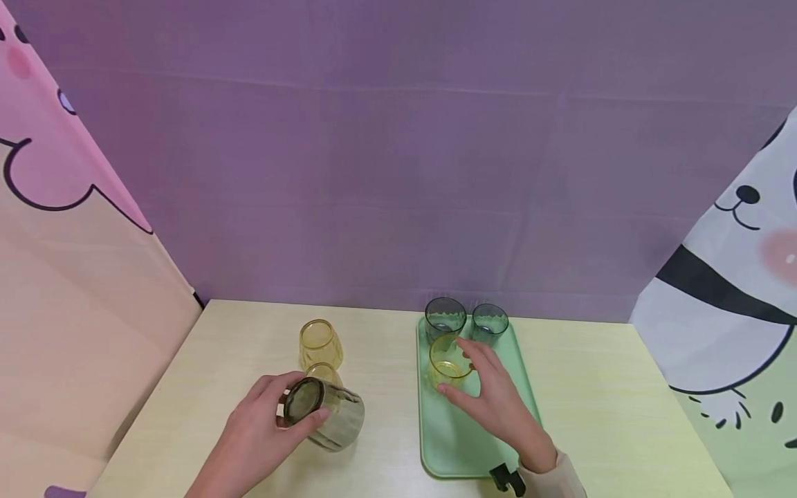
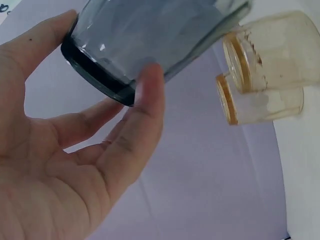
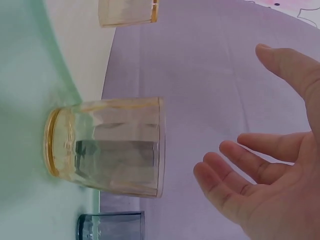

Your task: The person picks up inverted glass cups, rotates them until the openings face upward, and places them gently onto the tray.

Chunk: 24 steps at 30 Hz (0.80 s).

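My left hand (image 1: pixel 264 429) grips a smoky grey glass (image 1: pixel 342 418) around its thick dark base. This glass is tilted above the table, its mouth towards the lower right. Just behind it two yellow glasses stand upside down on the table: a far one (image 1: pixel 319 349) and a nearer one (image 1: pixel 325 373), partly hidden. Over the green tray (image 1: pixel 448 443), my right hand (image 1: pixel 498 401) has its fingers spread beside an upright yellow glass (image 3: pixel 110 150). The right wrist view shows a gap between that hand and the glass.
Two upright grey glasses, one on the left (image 1: pixel 443 319) and one on the right (image 1: pixel 490 324), stand at the tray's far end. A purple cloth (image 1: pixel 398 173) hangs behind the pale wooden table (image 1: pixel 598 415). A black clip-like piece (image 1: pixel 507 479) sits by my right sleeve.
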Tool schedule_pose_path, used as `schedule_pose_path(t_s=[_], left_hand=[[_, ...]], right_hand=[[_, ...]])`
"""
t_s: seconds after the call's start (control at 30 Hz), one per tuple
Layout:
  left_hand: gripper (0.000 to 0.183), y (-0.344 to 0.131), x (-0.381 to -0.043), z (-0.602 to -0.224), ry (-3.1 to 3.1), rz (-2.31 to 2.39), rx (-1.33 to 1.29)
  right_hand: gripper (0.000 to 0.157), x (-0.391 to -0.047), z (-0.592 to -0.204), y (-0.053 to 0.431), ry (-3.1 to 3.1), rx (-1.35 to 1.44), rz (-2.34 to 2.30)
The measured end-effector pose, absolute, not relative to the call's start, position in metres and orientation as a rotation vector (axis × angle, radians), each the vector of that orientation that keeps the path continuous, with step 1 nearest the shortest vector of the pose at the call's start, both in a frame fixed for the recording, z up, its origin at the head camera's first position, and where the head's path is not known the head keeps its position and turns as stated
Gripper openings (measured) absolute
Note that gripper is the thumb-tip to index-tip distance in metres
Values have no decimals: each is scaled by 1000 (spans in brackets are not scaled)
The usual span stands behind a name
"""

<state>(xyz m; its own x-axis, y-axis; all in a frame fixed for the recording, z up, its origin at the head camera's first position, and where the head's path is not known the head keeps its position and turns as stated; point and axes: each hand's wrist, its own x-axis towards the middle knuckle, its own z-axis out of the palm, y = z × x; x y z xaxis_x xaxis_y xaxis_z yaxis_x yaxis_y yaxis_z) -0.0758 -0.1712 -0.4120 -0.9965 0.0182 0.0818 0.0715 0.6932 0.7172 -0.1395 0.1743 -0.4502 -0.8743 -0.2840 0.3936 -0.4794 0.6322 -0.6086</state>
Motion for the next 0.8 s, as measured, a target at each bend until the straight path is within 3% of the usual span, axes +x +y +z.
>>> schedule_pose_path(t_s=[0.3,0.8], left_hand=[[62,-168,-80,-419,-2706,-1445,-124],[49,-158,-86,-434,-2436,-2050,-45]], right_hand=[[69,-134,-454,171,-2441,745,1326],[71,-127,-448,154,-2263,933,1497]])
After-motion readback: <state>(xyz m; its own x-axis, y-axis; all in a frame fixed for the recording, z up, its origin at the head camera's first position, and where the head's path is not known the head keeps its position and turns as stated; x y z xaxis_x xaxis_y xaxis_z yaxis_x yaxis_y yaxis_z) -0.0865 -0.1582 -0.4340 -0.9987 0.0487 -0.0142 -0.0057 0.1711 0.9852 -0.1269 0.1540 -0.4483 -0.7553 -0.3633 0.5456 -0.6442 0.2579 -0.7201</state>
